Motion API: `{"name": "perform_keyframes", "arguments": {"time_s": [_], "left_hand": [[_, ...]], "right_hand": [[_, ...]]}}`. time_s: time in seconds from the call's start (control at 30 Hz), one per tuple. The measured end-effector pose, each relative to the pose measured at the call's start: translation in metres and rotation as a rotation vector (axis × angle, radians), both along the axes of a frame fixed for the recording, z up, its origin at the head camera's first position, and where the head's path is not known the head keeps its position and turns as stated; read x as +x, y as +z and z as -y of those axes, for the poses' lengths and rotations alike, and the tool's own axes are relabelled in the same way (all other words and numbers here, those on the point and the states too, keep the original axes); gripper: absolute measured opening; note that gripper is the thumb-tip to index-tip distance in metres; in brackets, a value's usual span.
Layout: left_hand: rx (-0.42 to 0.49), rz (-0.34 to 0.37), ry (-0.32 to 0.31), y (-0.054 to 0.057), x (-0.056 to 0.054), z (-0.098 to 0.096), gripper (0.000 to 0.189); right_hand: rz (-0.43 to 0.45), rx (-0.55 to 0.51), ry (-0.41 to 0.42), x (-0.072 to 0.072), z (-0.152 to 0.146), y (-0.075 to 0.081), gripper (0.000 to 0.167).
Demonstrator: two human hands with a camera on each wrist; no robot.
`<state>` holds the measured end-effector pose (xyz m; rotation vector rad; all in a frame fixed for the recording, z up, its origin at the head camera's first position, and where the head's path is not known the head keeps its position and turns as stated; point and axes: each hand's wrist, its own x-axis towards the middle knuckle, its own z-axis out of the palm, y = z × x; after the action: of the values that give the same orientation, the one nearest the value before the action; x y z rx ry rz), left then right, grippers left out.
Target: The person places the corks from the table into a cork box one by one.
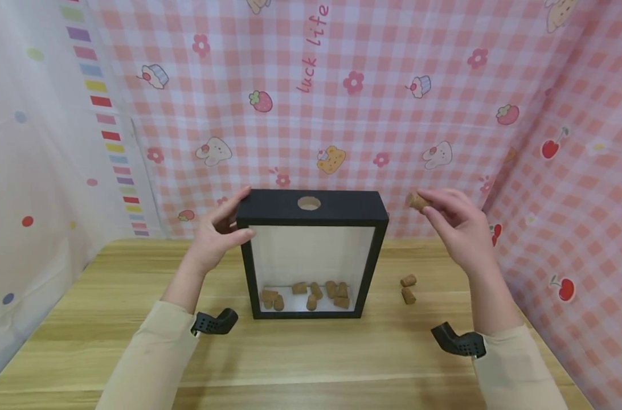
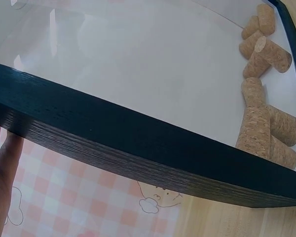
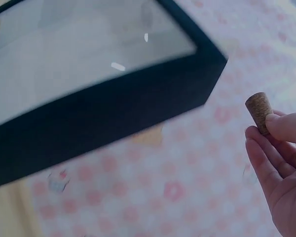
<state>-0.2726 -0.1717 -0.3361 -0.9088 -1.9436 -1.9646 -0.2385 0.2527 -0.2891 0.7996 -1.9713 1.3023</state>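
A black shadow box frame (image 1: 313,209) stands upright on the table, with a clear front and a round hole (image 1: 309,203) in its top edge. Several corks (image 1: 311,302) lie along its bottom behind the front, also seen large in the left wrist view. The left hand (image 1: 213,236) grips the box's upper left corner, thumb over the front and fingers round the side. To the right of the box, at about the height of its top, the right hand (image 1: 457,225) pinches a single cork (image 3: 259,108) between thumb and fingertips, apart from the box.
Two loose corks, one a little behind the other cork (image 1: 408,295), lie on the wooden table (image 1: 311,364) right of the box. A pink checked cloth (image 1: 383,114) hangs behind, and more patterned cloth bounds both sides. Each wrist carries a black camera mount (image 1: 459,341).
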Motion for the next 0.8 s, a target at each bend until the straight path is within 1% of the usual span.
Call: {"name": "perform_keyframes", "arguments": {"time_s": [0.1, 0.2, 0.3, 0.43, 0.5, 0.6, 0.8], "left_hand": [[0.001, -0.002, 0.002, 0.0, 0.0, 0.0, 0.074], [-0.003, 0.0, 0.005, -0.001, 0.0, 0.0, 0.073], [-0.009, 0.007, 0.011, -0.001, 0.0, 0.001, 0.073], [-0.013, 0.018, 0.015, -0.001, 0.0, 0.001, 0.073], [-0.014, 0.018, 0.015, 0.0, 0.0, 0.001, 0.073], [-0.015, 0.013, 0.017, 0.0, -0.001, 0.001, 0.073], [-0.019, 0.012, 0.023, 0.0, 0.0, 0.001, 0.072]], "right_hand": [[-0.05, 0.034, 0.047, 0.0, 0.014, 0.016, 0.032], [-0.079, 0.08, 0.084, -0.001, 0.029, 0.028, 0.032], [-0.072, 0.119, 0.108, -0.002, 0.044, 0.037, 0.032], [-0.034, 0.177, 0.133, -0.006, 0.062, 0.043, 0.031], [-0.033, 0.219, 0.134, -0.009, 0.069, 0.045, 0.03], [-0.057, 0.276, 0.143, -0.014, 0.08, 0.047, 0.03], [-0.132, 0.394, 0.145, -0.021, 0.101, 0.053, 0.03]]}}
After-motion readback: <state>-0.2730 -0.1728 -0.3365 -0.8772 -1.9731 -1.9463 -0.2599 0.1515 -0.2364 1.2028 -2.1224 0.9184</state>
